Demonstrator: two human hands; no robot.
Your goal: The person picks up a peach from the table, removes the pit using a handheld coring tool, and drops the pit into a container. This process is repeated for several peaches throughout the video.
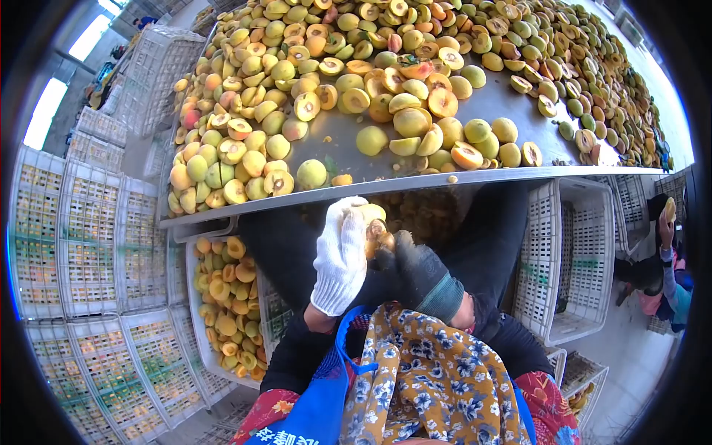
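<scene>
My left hand [340, 256], in a white knitted glove, is closed around a yellow peach [373, 213] above my lap, just below the metal table's front edge. The peach's cut side faces down and to the right, with a brownish pit area showing. Against that cut side is my right hand [426, 278] in a dark, worn glove. Its fingers are curled together at the fruit; whatever they grip is hidden. Many whole and halved peaches [311, 174] are heaped on the metal table [482, 107] ahead.
A white crate [191, 297] of peach halves stands left of my legs. Stacked white crates [89, 245] line the far left. To the right is another white crate [545, 259]. At the right edge, another person's raised hand [667, 226] holds a fruit piece.
</scene>
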